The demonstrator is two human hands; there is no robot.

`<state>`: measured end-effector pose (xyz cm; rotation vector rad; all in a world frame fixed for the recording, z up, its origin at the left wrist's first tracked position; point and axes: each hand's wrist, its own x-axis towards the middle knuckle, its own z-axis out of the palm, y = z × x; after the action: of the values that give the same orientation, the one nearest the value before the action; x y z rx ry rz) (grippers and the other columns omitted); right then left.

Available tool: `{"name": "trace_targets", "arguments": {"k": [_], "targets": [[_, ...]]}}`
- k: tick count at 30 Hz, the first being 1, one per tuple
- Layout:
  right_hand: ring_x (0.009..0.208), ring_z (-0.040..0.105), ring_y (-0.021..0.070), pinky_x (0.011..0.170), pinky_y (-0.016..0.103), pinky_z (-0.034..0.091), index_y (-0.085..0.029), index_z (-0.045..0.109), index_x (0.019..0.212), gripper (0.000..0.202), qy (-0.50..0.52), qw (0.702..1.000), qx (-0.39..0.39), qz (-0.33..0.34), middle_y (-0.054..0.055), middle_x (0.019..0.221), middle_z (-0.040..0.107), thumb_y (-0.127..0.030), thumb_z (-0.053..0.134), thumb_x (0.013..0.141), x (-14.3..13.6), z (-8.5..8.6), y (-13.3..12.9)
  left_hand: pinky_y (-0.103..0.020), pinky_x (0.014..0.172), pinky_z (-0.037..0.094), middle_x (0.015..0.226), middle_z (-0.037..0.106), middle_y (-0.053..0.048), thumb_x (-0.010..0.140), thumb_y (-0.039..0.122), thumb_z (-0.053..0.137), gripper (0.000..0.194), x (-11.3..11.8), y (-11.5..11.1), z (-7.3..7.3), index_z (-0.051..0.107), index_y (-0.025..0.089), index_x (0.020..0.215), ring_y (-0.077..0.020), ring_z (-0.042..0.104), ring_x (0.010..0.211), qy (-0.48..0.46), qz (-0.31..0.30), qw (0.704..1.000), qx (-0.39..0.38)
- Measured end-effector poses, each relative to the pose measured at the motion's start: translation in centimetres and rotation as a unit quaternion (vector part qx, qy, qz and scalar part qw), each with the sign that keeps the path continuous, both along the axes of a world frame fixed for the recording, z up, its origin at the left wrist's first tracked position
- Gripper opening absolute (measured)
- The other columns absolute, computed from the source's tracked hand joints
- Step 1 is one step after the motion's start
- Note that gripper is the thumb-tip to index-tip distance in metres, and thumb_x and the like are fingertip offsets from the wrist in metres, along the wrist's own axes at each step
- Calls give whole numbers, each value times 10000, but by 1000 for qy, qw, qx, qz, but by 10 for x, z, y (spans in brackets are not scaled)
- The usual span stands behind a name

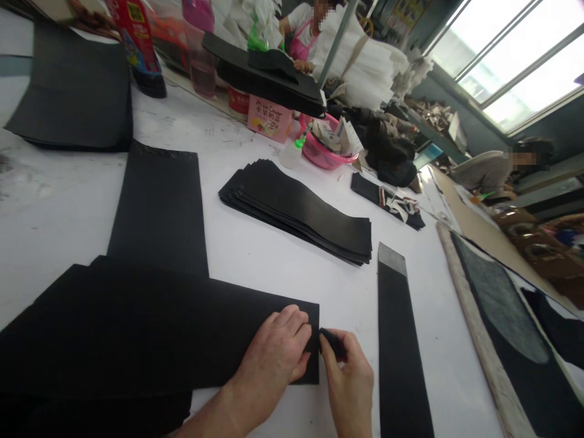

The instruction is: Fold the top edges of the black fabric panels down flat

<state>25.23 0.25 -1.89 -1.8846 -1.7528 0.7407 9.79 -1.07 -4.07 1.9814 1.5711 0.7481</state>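
Your left hand (280,340) rests on the sheet (150,325) before you; your right hand (351,371) is at its right end. Behind it lies the stack (296,210); to your right, a strip (399,347). Beyond the stack stand a box (269,120), then, rightward, a bottle (291,156) and a basin (326,159) holding papers (341,139).

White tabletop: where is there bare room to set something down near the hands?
Bare tabletop lies between the fanned black stack and the black sheet under the left hand. Only a sliver separates the right hand from the long grey-ended strip; more shows to that strip's right. Crowded behind the stack: pink basket, pink box, green-capped bottle.
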Motion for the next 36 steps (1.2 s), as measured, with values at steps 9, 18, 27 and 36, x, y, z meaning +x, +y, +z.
{"name": "trace_targets", "arguments": {"k": [9, 18, 27, 36], "targets": [[703, 596, 204, 660, 315, 443, -218, 608, 815, 200, -74, 996, 38, 14, 30, 800, 628, -378, 504, 875, -15, -7, 15, -398, 934, 498, 1144, 626, -45, 766, 106, 648, 303, 1, -1, -2, 594, 179, 1055, -249, 531, 1149, 9, 8, 1000, 22], [721, 586, 201, 662, 318, 443, -195, 609, 816, 178, -40, 996, 81, 11, 41, 818, 633, -355, 549, 867, -27, -7, 47, -409, 938, 488, 1127, 615, -43, 760, 118, 663, 265, -1, 1, 1, 593, 186, 1007, -253, 524, 1134, 7, 1, 1000, 9], [793, 628, 194, 679, 285, 486, -194, 635, 898, 242, 70, 997, 23, -2, 35, 860, 675, -433, 610, 867, -4, 14, 12, -408, 941, 476, 1113, 594, -34, 756, 99, 653, 292, -2, 0, 3, 578, 202, 1019, -245, 506, 1120, -10, -5, 1000, -2], [688, 578, 170, 624, 276, 454, -215, 616, 843, 176, -24, 999, 17, 40, 17, 794, 619, -361, 542, 908, 5, -8, -19, -400, 933, 474, 1134, 591, -36, 760, 101, 652, 275, -2, 1, 1, 573, 201, 1004, -243, 500, 1131, -9, -7, 1000, 8]]}}
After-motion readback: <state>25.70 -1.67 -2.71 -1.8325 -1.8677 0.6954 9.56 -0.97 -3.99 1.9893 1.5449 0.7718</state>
